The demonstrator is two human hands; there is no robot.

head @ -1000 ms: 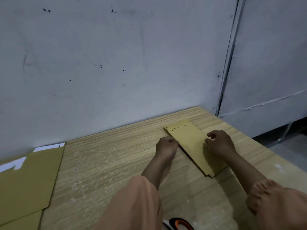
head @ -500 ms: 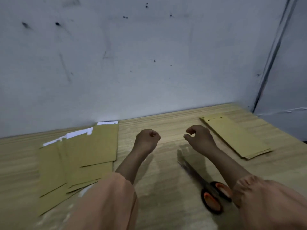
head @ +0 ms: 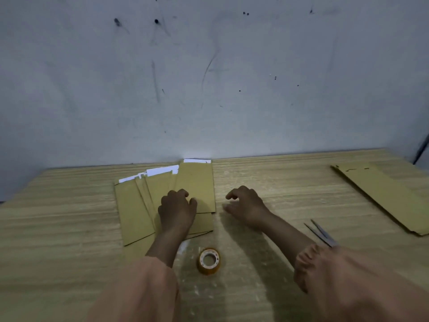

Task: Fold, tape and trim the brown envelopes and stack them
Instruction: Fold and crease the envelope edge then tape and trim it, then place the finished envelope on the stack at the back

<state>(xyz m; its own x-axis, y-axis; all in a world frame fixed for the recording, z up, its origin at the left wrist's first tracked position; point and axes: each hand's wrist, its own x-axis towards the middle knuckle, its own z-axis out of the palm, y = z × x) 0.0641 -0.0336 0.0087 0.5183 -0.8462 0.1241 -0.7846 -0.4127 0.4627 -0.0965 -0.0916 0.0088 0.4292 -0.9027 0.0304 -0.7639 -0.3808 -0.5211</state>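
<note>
I see the left hand point(head: 177, 209) resting loosely curled on the fanned envelopes point(head: 197, 184); right hand point(head: 246, 205) beside them, relaxed, empty; no legible writing.

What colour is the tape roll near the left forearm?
Amber-brown, with a white core; the tape roll shows in the head view.

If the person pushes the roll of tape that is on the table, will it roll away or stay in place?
The roll of tape seems to lie nearly flat, its hole facing up, so a push would probably slide it rather than roll it. It looks small and hollow, so likely light. If tipped onto its round edge, it could roll across the smooth wooden table.
</note>
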